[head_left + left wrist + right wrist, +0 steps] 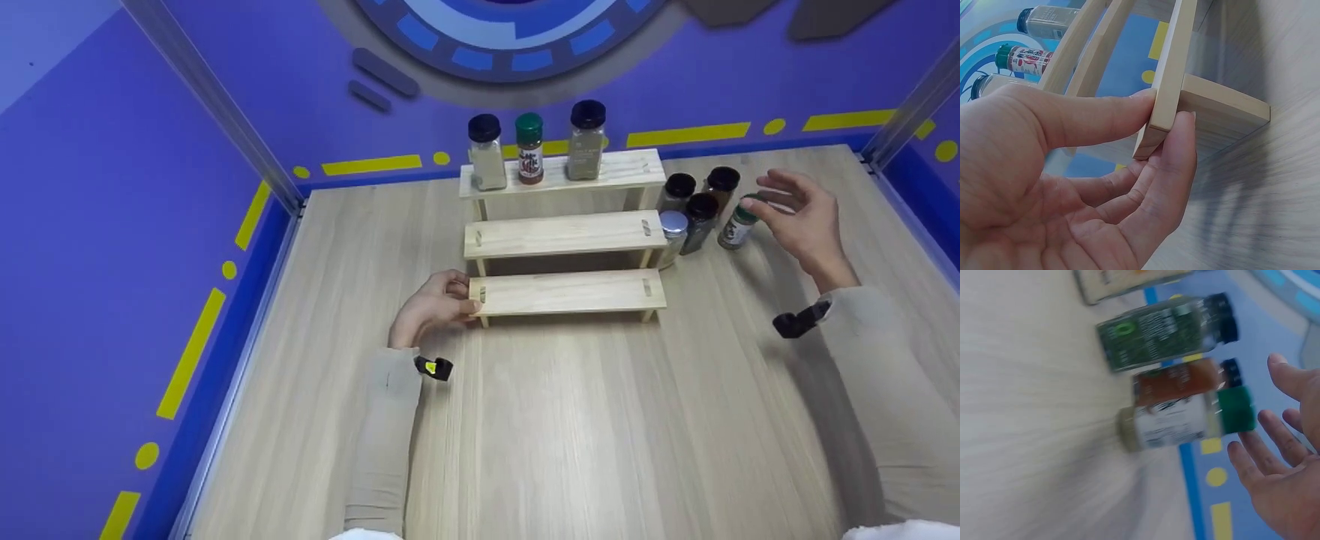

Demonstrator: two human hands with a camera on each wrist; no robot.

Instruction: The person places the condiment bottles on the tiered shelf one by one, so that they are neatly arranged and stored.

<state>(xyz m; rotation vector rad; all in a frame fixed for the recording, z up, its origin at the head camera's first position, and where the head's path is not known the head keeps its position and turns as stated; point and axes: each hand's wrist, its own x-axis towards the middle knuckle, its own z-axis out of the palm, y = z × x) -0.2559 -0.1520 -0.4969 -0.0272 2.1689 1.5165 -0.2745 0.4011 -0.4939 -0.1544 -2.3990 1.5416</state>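
Note:
My left hand (pixel 431 304) grips the left end of the lowest board of a three-tier wooden rack (pixel 566 294); in the left wrist view the thumb lies on one face and fingers on the other. At the right, my right hand (pixel 810 225) is beside a green-capped spice jar (pixel 735 232) standing on the table. The right wrist view shows that jar's green cap (pixel 1237 409) near the fingertips, with thumb and fingers spread and not closed round it. Whether a fingertip touches the cap I cannot tell.
Beside the rack's right end stand several spice jars, one silver-lidded (pixel 673 234) and others black-capped (pixel 700 223). On the top tier are a green-capped bottle (pixel 530 154) and two black-capped jars (pixel 489 161) (pixel 585 150). Blue panels (pixel 247 150) border the table.

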